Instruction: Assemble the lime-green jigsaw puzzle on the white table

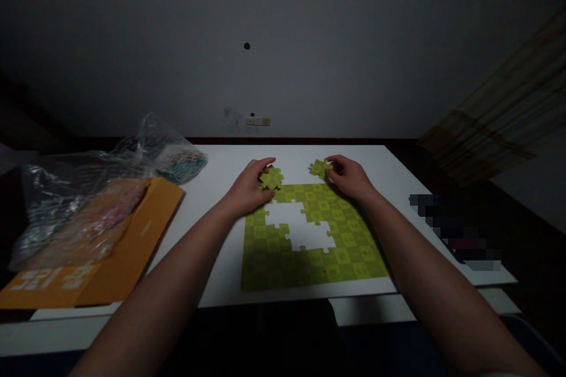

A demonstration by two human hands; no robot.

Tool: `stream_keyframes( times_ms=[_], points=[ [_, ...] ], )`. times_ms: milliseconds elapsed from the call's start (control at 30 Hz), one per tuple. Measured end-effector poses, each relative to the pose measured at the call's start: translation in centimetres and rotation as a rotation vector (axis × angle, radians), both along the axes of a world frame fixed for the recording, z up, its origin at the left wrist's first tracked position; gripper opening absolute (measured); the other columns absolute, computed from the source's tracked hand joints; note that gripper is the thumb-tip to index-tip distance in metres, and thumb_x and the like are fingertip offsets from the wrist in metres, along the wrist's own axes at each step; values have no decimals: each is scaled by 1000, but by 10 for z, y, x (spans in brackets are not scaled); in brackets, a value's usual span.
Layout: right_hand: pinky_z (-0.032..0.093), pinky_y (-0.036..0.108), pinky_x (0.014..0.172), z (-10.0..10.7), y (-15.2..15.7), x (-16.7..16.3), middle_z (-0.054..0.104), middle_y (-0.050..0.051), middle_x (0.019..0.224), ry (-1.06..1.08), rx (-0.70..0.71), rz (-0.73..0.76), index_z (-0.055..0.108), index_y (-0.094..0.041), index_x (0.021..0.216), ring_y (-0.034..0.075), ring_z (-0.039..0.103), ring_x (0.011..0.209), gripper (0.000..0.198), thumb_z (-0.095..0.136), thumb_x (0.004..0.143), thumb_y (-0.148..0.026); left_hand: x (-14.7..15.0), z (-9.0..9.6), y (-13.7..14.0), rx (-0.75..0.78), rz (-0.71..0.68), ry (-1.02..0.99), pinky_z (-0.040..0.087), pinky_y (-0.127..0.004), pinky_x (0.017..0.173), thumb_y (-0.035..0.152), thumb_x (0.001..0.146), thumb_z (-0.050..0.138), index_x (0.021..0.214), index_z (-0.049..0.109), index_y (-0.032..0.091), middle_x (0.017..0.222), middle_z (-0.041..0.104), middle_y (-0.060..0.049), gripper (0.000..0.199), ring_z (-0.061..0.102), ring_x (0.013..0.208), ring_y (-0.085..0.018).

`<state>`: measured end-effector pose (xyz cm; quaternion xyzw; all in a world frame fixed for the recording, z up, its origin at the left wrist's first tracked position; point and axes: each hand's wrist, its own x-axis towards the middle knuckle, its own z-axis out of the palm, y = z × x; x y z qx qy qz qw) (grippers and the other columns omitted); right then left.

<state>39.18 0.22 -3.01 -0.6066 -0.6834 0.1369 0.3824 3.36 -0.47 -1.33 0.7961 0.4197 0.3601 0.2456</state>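
Note:
A green checkered jigsaw puzzle [354, 241] lies on the white table, with a white gap in its middle and left part. Above its upper left edge, my left hand [250, 188] curls its thumb and fingers around a green puzzle piece [272, 178]; the index finger sticks out past it. My right hand [351, 175] pinches another green puzzle piece [319, 168] by its right side, just beyond the puzzle's far edge. The fingers partly cover both pieces.
On the left, an orange envelope [152, 230] lies under crumpled clear plastic bags [84, 188]. A bagged teal-and-white item [181, 162] sits behind it. A blurred-out dark object [455, 235] is by the table's right edge. A wall with sockets [257, 121] stands beyond the table [212, 271].

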Motion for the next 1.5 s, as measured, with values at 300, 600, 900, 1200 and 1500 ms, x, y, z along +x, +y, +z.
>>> stream_keyframes(
  times_ms=[300, 600, 900, 1200, 1500],
  points=[
    [56, 41, 79, 0, 1, 1, 79, 5, 91, 9, -5, 7, 81, -22, 125, 25, 71, 78, 41, 75, 87, -34, -22, -14, 23, -7, 230, 20, 64, -48, 108, 20, 75, 85, 150, 68, 24, 136, 64, -12, 78, 70, 120, -31],
    [59, 40, 76, 7, -6, -9, 84, 8, 97, 82, 155, 217, 87, -25, 94, 25, 74, 83, 14, 81, 92, -38, -35, -18, 30, -37, 376, 237, 55, -49, 123, 22, 86, 74, 131, 79, 21, 134, 63, -14, 45, 68, 129, -32],
    [65, 42, 84, 11, -11, -19, 84, 8, 107, 122, 266, 373, 91, -30, 88, 26, 79, 96, 8, 84, 90, -30, -25, -4, 19, -115, 448, 427, 52, -57, 124, 27, 94, 69, 137, 81, 25, 144, 64, -15, 45, 60, 142, -39],
    [64, 43, 86, 13, -10, -17, 85, 8, 103, 107, 290, 333, 90, -29, 88, 26, 80, 93, 10, 80, 88, -27, -30, 0, 21, -67, 480, 529, 56, -51, 119, 35, 96, 73, 141, 79, 17, 141, 71, -19, 49, 66, 137, -39],
    [60, 43, 81, 5, -4, -9, 86, 12, 103, 104, 192, 52, 89, -25, 105, 27, 75, 86, 28, 78, 94, -48, -29, 10, 14, -50, 419, 675, 58, -49, 113, 34, 103, 65, 135, 83, 15, 135, 75, -21, 42, 71, 129, -39]
  ],
)
